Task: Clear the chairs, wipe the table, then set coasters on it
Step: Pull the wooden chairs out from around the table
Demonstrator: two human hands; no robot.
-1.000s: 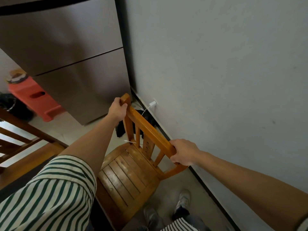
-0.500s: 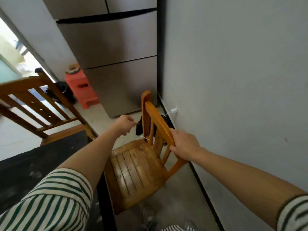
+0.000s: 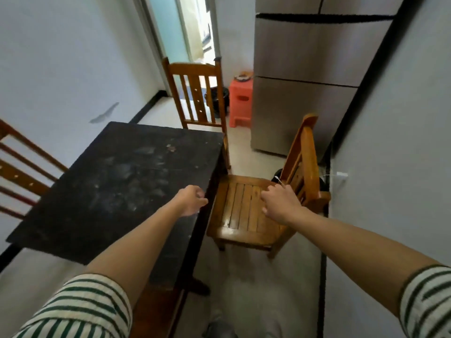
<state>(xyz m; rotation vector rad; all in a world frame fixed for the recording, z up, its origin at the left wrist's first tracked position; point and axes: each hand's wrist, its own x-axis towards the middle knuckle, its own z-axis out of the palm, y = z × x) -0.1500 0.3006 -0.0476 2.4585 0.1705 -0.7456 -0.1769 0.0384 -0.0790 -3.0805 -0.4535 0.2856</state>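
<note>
- The nearest chair (image 3: 246,211), orange-brown wood with a slatted seat, stands on the floor between the table's right edge and the right-hand wall; its seat is bare and its back is on the side nearer the wall
- The right hand (image 3: 280,203) hovers over that seat close to the backrest, fingers loosely curled and grasping nothing; a thin white cable (image 3: 280,181) ends just by the fingertips, and whether they touch it cannot be told
- The left hand (image 3: 191,201) hangs above the table's right edge, loosely curled and empty
- The table (image 3: 117,181) has a black square top covered in grey dusty smears, with a small brownish spot toward the far side
- A far chair (image 3: 195,93) of the same wood stands at the table's far end, back upright; a left chair (image 3: 19,167) shows only part of its back at the picture's left edge
- A steel-grey refrigerator (image 3: 305,81) stands behind the nearest chair
- Left of it is a coral plastic stool (image 3: 240,101) with something round and blurred on top, and a black bin (image 3: 218,100) just beside the stool
- A white charger plug (image 3: 341,175) sits low on the right wall
- Pale floor (image 3: 256,301), black skirting and white walls, with a grey scuff (image 3: 105,113) on the left one; a bright doorway (image 3: 185,28) lies at the far end
- Green-and-cream striped sleeves (image 3: 80,311) cover both upper arms
</note>
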